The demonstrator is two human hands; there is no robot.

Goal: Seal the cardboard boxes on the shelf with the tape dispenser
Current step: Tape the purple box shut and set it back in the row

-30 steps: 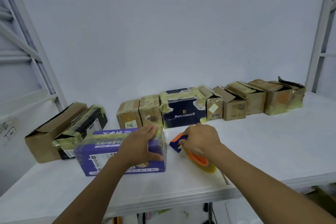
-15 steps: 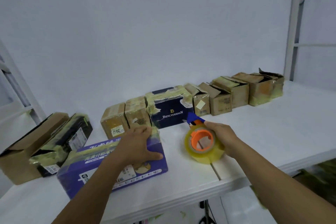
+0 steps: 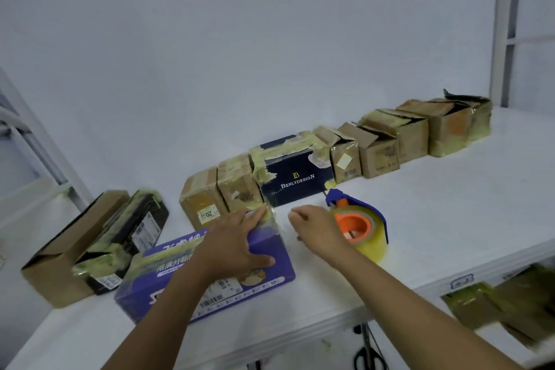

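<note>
The purple box point(image 3: 270, 275) lies near the front edge of the white shelf point(image 3: 450, 204), yellowish tape running along its top. The left hand point(image 3: 234, 237) lies flat across that top at its far right corner, fingers straight and pressing down, thumb hanging over the front face. Just to the right, the right hand point(image 3: 318, 227) rests on the shelf against the tape dispenser point(image 3: 360, 227). Its fingers are curled, but from here I can't tell whether they pinch a tape end or hold nothing. The dispenser, blue with an orange core and a clear yellow roll, sits on the shelf in front of the navy box point(image 3: 297, 183). That box stands in a row of taped brown cartons point(image 3: 381, 153) along the back wall. Off to the left an open brown carton point(image 3: 60, 264) and a black box point(image 3: 135, 228) lie side by side, touching.
</note>
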